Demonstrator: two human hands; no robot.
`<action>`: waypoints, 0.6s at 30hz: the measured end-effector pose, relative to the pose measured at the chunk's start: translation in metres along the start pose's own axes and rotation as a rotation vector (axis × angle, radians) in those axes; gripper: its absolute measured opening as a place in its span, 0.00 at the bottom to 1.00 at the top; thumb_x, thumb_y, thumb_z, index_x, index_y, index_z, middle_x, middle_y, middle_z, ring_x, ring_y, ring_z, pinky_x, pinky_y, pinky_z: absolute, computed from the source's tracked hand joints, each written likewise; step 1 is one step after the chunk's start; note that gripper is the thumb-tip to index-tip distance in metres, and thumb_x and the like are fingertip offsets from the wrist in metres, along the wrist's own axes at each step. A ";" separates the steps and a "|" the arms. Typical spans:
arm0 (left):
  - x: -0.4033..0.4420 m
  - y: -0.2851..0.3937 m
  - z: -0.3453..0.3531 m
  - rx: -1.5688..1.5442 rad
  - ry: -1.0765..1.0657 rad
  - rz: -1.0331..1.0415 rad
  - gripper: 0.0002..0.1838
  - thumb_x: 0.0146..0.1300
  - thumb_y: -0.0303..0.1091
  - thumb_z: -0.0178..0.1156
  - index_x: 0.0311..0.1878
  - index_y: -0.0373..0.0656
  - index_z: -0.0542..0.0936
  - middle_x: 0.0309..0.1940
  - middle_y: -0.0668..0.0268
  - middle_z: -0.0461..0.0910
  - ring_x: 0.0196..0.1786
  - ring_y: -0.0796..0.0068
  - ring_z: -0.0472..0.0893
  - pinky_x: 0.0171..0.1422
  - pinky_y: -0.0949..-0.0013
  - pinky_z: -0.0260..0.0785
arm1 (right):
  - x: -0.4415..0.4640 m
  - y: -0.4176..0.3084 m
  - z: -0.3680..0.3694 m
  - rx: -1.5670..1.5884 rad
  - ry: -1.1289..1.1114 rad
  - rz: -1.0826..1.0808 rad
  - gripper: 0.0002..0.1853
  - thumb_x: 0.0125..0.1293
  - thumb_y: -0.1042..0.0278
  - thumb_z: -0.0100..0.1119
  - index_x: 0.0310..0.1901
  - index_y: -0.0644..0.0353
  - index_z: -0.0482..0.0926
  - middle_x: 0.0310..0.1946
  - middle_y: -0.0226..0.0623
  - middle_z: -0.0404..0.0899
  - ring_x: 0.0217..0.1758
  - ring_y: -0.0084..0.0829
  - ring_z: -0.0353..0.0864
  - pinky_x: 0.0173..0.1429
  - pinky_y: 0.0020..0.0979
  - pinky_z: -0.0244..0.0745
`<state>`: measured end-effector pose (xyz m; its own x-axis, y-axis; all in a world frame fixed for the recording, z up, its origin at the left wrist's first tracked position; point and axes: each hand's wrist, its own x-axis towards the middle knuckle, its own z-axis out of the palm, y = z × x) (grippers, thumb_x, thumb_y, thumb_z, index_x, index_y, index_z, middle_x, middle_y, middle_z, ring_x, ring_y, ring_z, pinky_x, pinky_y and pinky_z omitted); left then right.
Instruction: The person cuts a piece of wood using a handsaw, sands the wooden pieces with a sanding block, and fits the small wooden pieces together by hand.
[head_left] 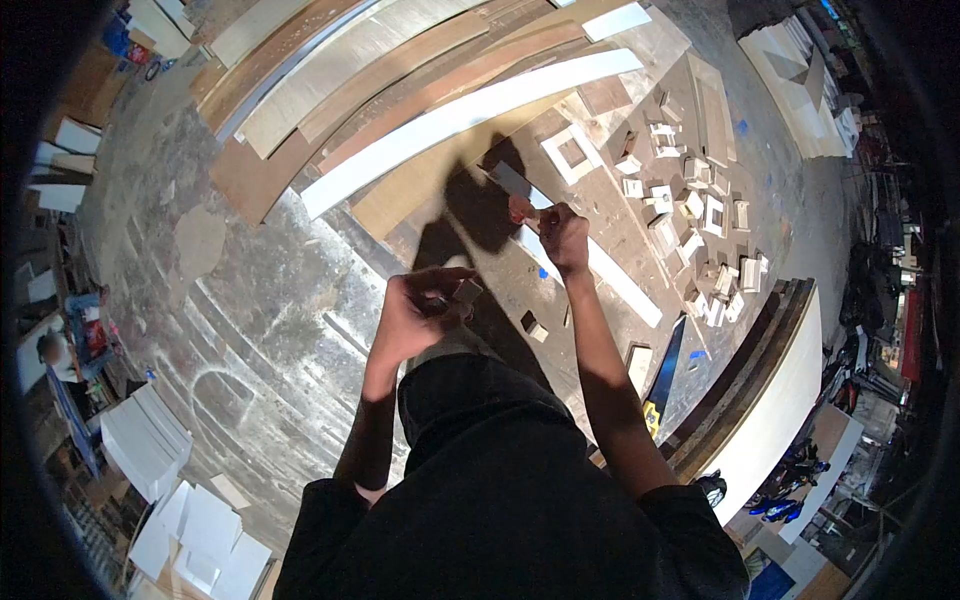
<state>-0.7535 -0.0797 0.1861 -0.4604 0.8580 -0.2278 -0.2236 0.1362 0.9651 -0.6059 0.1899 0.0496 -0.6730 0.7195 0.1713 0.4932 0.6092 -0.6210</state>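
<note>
My left hand (408, 318) is closed around a small brownish block-like piece (466, 291), held in front of my body above the floor. My right hand (563, 240) is raised farther forward, its fingers wrapped round a short tool with a reddish end (520, 208); its exact kind cannot be made out. Below the right hand, a long white strip (625, 288) lies across a brown board. A small dark-topped block (535, 326) rests on that board between my two arms.
Several small wooden frames and blocks (692, 205) are scattered to the right. Long planks (400, 90) lie ahead. A handsaw (665, 375) is beside my right forearm, near a thick panel stack (765, 390). White sheets (145, 440) and another person (75, 350) are at left.
</note>
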 end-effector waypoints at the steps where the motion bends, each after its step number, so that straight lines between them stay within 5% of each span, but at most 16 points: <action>1: 0.001 -0.001 -0.001 0.001 -0.001 -0.001 0.19 0.59 0.13 0.68 0.55 0.29 0.85 0.45 0.57 0.88 0.41 0.73 0.88 0.44 0.70 0.84 | -0.001 0.004 0.001 0.025 -0.002 -0.011 0.04 0.64 0.77 0.63 0.38 0.68 0.82 0.29 0.54 0.86 0.31 0.48 0.90 0.36 0.41 0.82; 6: 0.005 0.001 0.001 -0.063 -0.037 0.027 0.23 0.53 0.10 0.70 0.55 0.28 0.84 0.54 0.57 0.84 0.45 0.72 0.88 0.47 0.69 0.84 | -0.007 0.014 0.006 0.092 -0.020 0.009 0.07 0.66 0.78 0.61 0.44 0.68 0.75 0.30 0.54 0.86 0.34 0.52 0.90 0.38 0.45 0.83; 16: 0.006 -0.011 0.000 0.032 -0.045 0.106 0.27 0.51 0.11 0.73 0.57 0.30 0.83 0.53 0.59 0.85 0.49 0.73 0.86 0.50 0.69 0.84 | -0.012 0.012 0.006 0.131 -0.060 -0.031 0.11 0.69 0.80 0.58 0.49 0.66 0.67 0.34 0.56 0.84 0.38 0.56 0.88 0.38 0.49 0.82; 18: 0.006 -0.013 0.001 0.017 0.011 0.150 0.21 0.52 0.16 0.74 0.52 0.36 0.87 0.45 0.66 0.88 0.36 0.86 0.84 0.38 0.80 0.74 | -0.012 0.018 0.013 0.121 -0.067 -0.014 0.12 0.70 0.80 0.57 0.50 0.65 0.66 0.34 0.55 0.84 0.37 0.56 0.88 0.37 0.49 0.82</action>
<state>-0.7523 -0.0759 0.1722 -0.4968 0.8640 -0.0818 -0.1365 0.0153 0.9905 -0.5956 0.1883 0.0264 -0.7167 0.6848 0.1316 0.4164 0.5716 -0.7070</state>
